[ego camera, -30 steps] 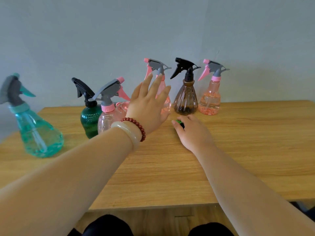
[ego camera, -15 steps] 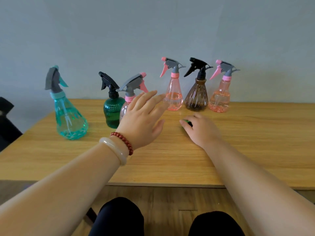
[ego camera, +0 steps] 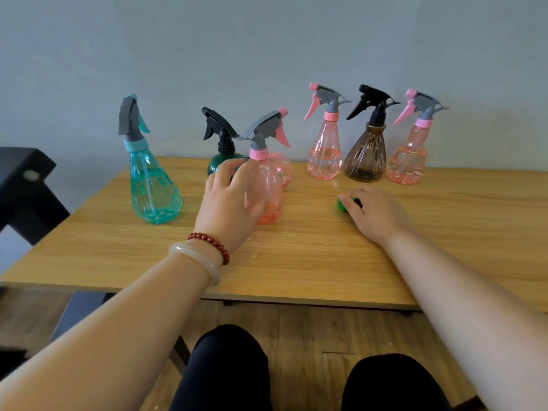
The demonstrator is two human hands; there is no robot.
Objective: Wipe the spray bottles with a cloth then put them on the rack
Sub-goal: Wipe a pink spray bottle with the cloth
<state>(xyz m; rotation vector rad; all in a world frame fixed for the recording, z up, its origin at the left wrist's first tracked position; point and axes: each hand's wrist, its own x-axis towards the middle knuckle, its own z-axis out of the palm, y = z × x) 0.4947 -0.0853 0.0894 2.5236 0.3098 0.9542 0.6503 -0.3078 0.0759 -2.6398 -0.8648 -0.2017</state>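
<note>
1. left hand (ego camera: pixel 231 206): wrapped round the belly of the near pink bottle (ego camera: pixel 268 185), fingers to the bottle's left and far side, thumb on the near face. It looks like a full grip.
2. right hand (ego camera: pixel 378 213): palm down on the table (ego camera: pixel 296 262), fingers curled over a small green cloth (ego camera: pixel 341 204). Only a bit of the wad shows past the fingertips.
3. Hands are apart, with bare wood between them.
4. Key relation: the bottle stands upright, long axis vertical, base on the table, trigger head pointing right. The cloth lies to its right and slightly nearer, so the right hand has the short path in, and the left only has to steady or lift.
5. Judgement: wiping hasn't started, since cloth and bottle aren't touching.
6. Further out: teal bottle (ego camera: pixel 154 191) to the left, dark green bottle (ego camera: pixel 221 161) just behind the left hand. A second round pink one sits right behind the held bottle (watch for a knock when lifting).
7. Back row, right: pink, brown bottle (ego camera: pixel 366 160), pink, all upright.
8. black frame (ego camera: pixel 26 185) off the left edge. Can't tell if it's the rack.
</note>
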